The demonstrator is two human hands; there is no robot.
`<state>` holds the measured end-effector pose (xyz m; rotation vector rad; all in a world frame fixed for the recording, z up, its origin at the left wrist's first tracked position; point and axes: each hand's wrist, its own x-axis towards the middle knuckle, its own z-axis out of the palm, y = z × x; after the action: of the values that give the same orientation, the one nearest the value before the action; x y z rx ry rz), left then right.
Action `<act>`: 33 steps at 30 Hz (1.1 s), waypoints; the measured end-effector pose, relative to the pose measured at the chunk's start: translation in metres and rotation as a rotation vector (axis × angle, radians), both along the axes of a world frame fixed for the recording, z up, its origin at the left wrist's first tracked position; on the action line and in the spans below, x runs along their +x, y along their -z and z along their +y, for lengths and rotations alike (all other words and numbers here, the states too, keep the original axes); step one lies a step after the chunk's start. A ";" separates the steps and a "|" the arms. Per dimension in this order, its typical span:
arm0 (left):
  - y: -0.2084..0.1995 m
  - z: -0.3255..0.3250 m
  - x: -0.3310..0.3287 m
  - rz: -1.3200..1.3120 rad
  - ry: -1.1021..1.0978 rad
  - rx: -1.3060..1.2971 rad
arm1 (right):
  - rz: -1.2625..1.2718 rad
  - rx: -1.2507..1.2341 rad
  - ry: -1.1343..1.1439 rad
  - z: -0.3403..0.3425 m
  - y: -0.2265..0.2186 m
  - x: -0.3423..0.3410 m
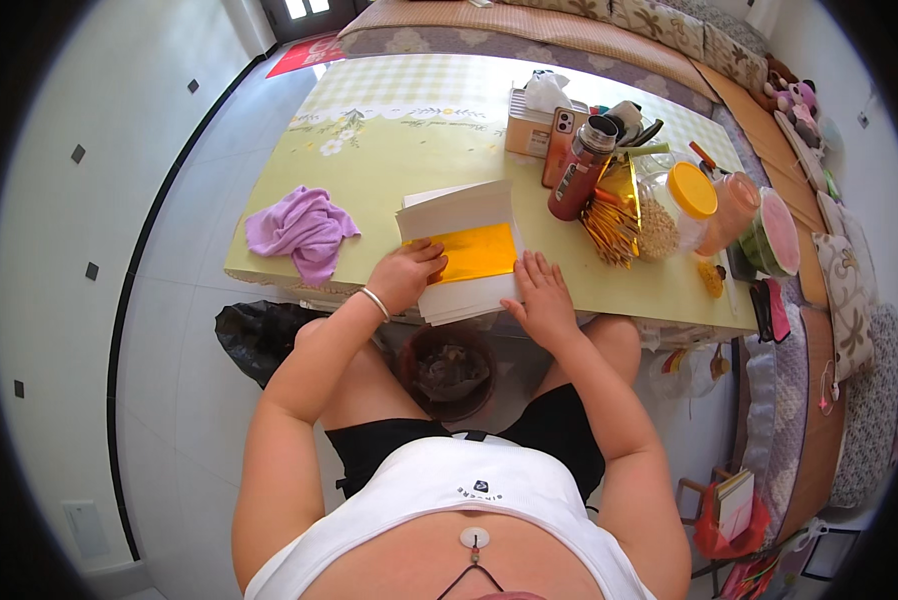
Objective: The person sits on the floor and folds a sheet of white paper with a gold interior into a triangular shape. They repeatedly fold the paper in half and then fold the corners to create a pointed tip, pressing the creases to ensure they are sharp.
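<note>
At the near edge of the desk (pixel 389 160), a gold sheet (pixel 474 252) is lying on a white paper stack (pixel 464 300). Your left hand (pixel 407 274) is resting curled fingers on the sheet's left end; whether its grip is pinching is unclear. Your right hand (pixel 545 300) is lying flattened, fingers extended, grasping nothing, at the stack's right edge. Leftward, a lilac cloth (pixel 304 232) is lying crumpled.

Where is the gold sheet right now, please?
Central in the head view, the gold sheet lies on white paper at the near edge of the table, between the left hand and the right hand.
</note>
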<state>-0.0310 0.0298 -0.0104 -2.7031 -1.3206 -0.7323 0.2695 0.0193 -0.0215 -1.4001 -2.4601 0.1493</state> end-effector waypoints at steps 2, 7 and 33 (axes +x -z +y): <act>-0.001 0.006 -0.003 -0.047 0.010 -0.007 | 0.055 0.105 0.009 0.010 -0.002 0.001; -0.012 0.008 0.020 -0.132 -0.024 -0.023 | 0.613 0.000 -0.041 0.042 -0.002 -0.025; 0.002 0.038 -0.004 -0.991 -0.547 -0.698 | 1.277 -0.580 0.279 0.092 0.018 -0.041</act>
<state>-0.0351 0.0676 -0.0124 -2.0658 -2.7893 -1.9203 0.2285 0.1117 -0.0394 -1.1843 -1.1680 1.2936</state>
